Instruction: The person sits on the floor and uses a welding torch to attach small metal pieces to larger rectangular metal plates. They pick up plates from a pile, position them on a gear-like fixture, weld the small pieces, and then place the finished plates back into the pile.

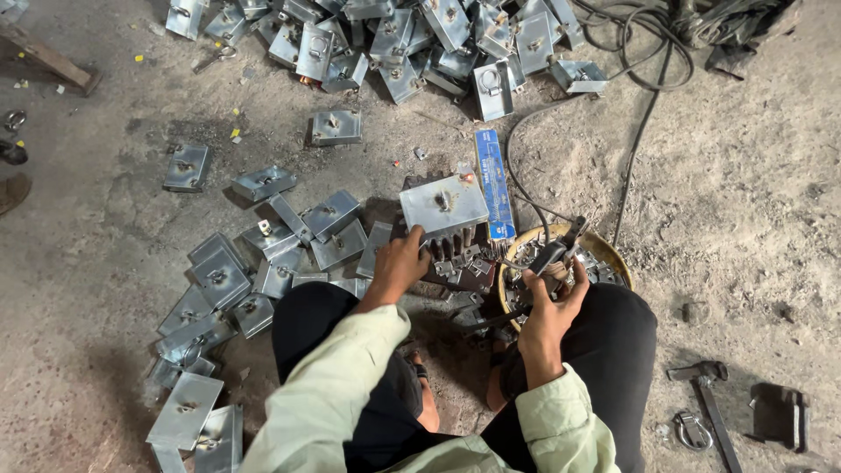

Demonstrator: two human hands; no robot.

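Observation:
I squat on a dirt floor. My left hand [399, 265] grips the near edge of a square grey metal lock case [442, 207], which rests flat on a dark block of stacked metal parts [460, 267]. My right hand [550, 302] holds a dark tool with a cable [554, 252] over a round yellow-rimmed bowl [613, 250] of small metal pieces. A blue flat packet [495, 184] lies just beyond the lock case.
Several finished lock cases lie scattered to my left [219, 280] and in a heap at the top [394, 39]. Black cables [644, 96] run from the top right to the tool. A hammer [705, 394], a shackle [692, 429] and a dark metal piece [778, 413] lie at the right.

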